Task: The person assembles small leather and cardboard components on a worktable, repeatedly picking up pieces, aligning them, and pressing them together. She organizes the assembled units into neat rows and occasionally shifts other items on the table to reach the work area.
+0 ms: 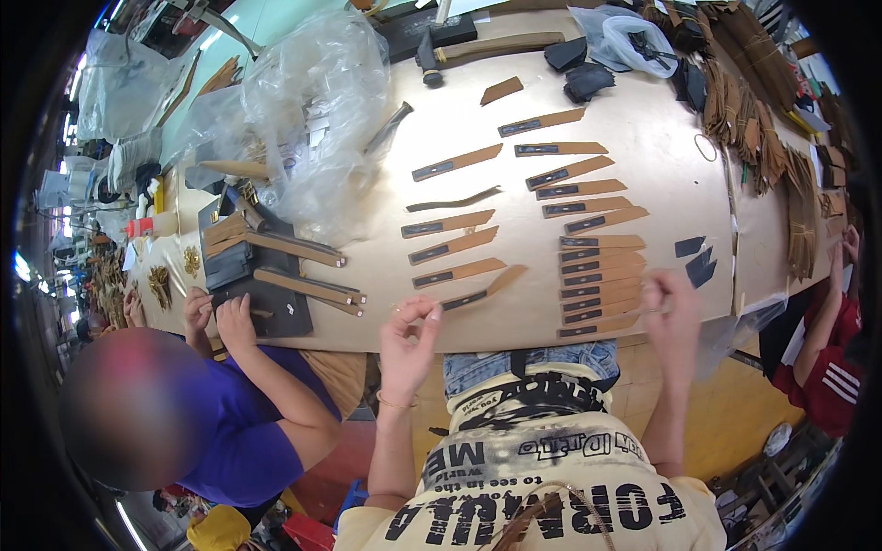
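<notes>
**Two hands at the near edge of a tabletop laid with tan strips**

The left hand (411, 323) hangs at the near edge of the tabletop (661, 165), thumb and forefinger pressed together as if pinching something small; what is between them cannot be made out. Just beside its fingertips lies a tan strip with a dark insert (482, 291), tilted, at the bottom of a loose column of like pieces. The right hand (669, 296) is blurred; its fingers look curled at the end of a stacked row of strips (602, 285), and whether it grips one cannot be told.

The strips look thin, flat and light, probably fairly stiff and easily slid on the smooth surface; a pinch at the plain tapered end, clear of the dark insert, seems the sound hold.

Further out, more strips fan across the middle, with a dark curved piece (455, 199) among them. Crumpled clear plastic bags (312, 110) crowd the left; a hammer (478, 46) lies at the far edge; bundled brown pieces (744, 101) line the right. A co-worker's hands (220, 317) rest on a dark flat block (276, 308) to the left, near enough to limit reach that way.
</notes>
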A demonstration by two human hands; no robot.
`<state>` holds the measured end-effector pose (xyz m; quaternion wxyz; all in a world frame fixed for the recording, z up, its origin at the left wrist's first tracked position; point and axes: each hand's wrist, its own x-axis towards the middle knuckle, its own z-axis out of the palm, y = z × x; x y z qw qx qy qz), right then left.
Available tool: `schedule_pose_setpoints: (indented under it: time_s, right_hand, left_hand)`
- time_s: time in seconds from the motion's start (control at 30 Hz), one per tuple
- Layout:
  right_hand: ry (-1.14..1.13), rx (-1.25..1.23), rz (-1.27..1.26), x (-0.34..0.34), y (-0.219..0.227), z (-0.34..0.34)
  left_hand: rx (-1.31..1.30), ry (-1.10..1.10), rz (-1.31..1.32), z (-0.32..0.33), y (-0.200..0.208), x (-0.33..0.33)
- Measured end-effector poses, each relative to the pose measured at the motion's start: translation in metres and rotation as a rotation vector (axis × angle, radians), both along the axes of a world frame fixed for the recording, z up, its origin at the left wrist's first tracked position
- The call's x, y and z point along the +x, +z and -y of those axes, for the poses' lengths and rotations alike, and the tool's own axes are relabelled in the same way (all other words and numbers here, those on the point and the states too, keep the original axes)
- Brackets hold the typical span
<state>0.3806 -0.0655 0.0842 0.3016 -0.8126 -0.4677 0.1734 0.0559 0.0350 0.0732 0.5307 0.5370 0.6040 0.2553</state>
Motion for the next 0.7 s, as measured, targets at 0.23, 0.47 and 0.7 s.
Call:
schedule_pose_setpoints:
  time_s: [0.23,0.47,0.7]
  right_hand:
    - [-0.787,0.14,0.224,0.175,-0.038,0.145]
    - [-1.191,0.605,-0.454,0.235,-0.245,0.241]
    - [-0.149,-0.737,-0.151,0.157,-0.39,0.316]
  left_hand:
    - [0.31,-0.002,-0.602,0.005,-0.006,-0.005]
    - [0.643,0.065,0.103,-0.006,0.086,0.066]
    - [0.88,-0.377,1.05,0.038,0.187,0.112]
